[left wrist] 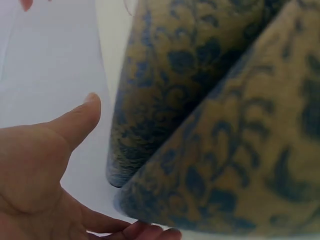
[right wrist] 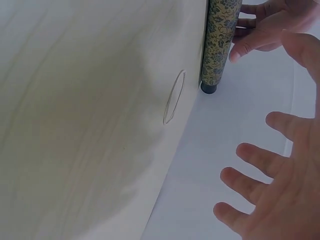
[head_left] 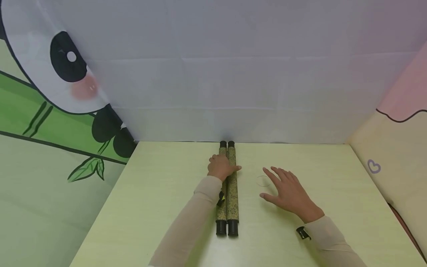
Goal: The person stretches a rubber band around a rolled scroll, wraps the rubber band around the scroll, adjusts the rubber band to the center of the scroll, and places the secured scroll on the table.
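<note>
Two rolled scrolls, covered in gold cloth with a dark blue floral pattern and tipped with black end knobs, lie side by side. These are the left scroll point(head_left: 221, 214) and the right scroll point(head_left: 232, 196). Over their far part is my left hand point(head_left: 220, 167), its thumb stretched across the right scroll and its fingers at the left scroll's outer side. The left wrist view shows that thumb point(left wrist: 82, 117) apart from the cloth. My right hand point(head_left: 291, 193) hovers right of the scrolls, fingers spread and holding nothing. Near its fingertips lies a thin loop point(right wrist: 172, 96) on the table.
The pale wooden table point(head_left: 160, 178) meets a light grey cloth backdrop point(head_left: 233, 85) at its far edge. Printed cloth panels stand on the left point(head_left: 36, 193) and right point(head_left: 393, 159). The scrolls' far knobs lie close to the backdrop.
</note>
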### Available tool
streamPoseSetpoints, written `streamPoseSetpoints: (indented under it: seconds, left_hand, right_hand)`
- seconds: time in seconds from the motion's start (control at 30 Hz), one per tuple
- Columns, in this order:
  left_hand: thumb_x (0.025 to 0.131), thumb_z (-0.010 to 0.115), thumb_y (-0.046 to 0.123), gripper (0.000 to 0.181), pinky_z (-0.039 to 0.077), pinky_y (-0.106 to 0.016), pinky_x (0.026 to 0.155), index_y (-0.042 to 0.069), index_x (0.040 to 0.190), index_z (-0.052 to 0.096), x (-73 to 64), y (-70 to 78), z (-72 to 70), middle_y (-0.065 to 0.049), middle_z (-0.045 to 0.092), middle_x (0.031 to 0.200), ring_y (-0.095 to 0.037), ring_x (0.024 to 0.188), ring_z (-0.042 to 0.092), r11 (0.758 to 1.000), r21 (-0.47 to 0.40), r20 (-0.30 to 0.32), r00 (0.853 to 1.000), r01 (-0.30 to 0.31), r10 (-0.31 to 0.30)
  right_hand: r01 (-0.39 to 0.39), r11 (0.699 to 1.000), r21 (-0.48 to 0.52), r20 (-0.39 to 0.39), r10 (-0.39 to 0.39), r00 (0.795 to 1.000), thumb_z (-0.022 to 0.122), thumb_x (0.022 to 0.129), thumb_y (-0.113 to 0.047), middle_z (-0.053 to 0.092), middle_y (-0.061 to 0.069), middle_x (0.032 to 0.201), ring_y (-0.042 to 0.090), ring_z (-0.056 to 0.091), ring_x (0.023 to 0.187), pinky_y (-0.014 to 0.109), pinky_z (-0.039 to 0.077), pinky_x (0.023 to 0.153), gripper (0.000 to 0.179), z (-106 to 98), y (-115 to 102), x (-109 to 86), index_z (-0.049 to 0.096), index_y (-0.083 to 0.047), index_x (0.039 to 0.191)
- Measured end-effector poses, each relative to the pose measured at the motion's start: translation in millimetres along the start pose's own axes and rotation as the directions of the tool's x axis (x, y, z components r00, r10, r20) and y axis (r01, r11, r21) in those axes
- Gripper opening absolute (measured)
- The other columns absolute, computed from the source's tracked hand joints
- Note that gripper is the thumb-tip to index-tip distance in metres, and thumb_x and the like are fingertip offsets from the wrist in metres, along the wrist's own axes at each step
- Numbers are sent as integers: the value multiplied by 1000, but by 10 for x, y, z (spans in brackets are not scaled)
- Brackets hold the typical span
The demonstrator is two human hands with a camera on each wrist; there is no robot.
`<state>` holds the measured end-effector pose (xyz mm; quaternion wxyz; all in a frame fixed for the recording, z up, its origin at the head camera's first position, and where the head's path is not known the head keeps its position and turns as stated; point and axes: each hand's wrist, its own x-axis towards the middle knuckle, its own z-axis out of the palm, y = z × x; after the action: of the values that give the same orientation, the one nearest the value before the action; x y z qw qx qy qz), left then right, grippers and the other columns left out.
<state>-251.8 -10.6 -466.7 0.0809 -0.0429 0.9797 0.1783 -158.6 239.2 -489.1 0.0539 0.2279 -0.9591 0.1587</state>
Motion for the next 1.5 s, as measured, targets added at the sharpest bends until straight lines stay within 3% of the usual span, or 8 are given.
streamPoseSetpoints:
  seconds: [0.23, 0.33, 0.47, 0.57, 0.7, 1.0, 1.17, 1.5]
  left_hand:
    - [87, 75, 56, 80, 56, -47, 78, -6, 135, 58, 9, -87, 51, -27, 58, 118, -37, 98, 62, 1000, 21, 14, 1000, 10, -10]
    - [88, 75, 54, 75, 56, -43, 68, -5, 133, 61, 14, -112, 39, -25, 62, 120, -32, 88, 63, 1000, 25, 31, 1000, 1, -1]
    - [89, 75, 52, 53, 46, -33, 47, 1, 104, 75, 39, -136, 33, -14, 71, 96, -20, 62, 56, 1000, 14, 65, 998, -4, 3]
    - [90, 74, 50, 44, 38, -30, 42, 7, 79, 72, 52, -155, 39, -7, 65, 72, -15, 51, 47, 1000, 18, 81, 997, -15, 13]
    - [90, 74, 49, 47, 35, -29, 40, 12, 64, 63, 54, -184, 46, -2, 54, 59, -13, 47, 42, 999, 17, 82, 996, -33, 31]
    - [89, 76, 48, 47, 38, -30, 44, 12, 64, 58, 39, -228, 1, -2, 52, 62, -15, 51, 44, 998, -46, 88, 995, -42, 46]
    - [88, 77, 46, 47, 38, -31, 44, 13, 63, 55, 3, -211, -110, -3, 52, 63, -16, 51, 44, 994, -92, 67, 995, -61, 67]
    - [86, 78, 43, 56, 32, -29, 44, 17, 58, 37, -64, -105, -491, 3, 33, 58, -13, 48, 32, 979, -160, 30, 991, -128, 134]
  right_hand:
    - [1, 1000, 1, -5, -1, 1000, 65, 92, -61, 39, 18, 155, 44, 38, 138, 64, 28, 110, 83, 40, -37, -49, 38, -19, 158]
    - [1, 1000, 3, -4, -1, 1000, 66, 92, -60, 39, 18, 155, 44, 39, 137, 64, 28, 110, 82, 52, -60, -65, 39, -19, 157]
    - [3, 1000, 14, -15, -3, 1000, 67, 92, -58, 40, 20, 154, 45, 41, 136, 64, 30, 108, 81, 56, -101, -85, 41, -17, 156]
    - [3, 1000, 20, -13, -2, 1000, 67, 92, -58, 42, 20, 153, 45, 42, 135, 64, 31, 107, 81, 65, -134, -98, 41, -17, 156]
    - [-3, 1000, 21, -9, 3, 1000, 66, 92, -59, 44, 20, 151, 45, 44, 134, 64, 32, 107, 81, 86, -166, -116, 41, -16, 156]
    - [-5, 998, 58, -26, 7, 1000, 67, 93, -57, 50, 19, 146, 45, 45, 133, 63, 32, 108, 78, 96, -214, -168, 43, -15, 155]
    - [-7, 998, 60, -25, 9, 1000, 66, 93, -57, 50, 19, 145, 44, 46, 132, 63, 31, 108, 78, 103, -225, -206, 44, -15, 155]
    - [3, 997, 76, -63, 2, 998, 69, 92, -55, 54, 21, 140, 46, 49, 128, 64, 33, 106, 78, 85, -236, -293, 44, -14, 154]
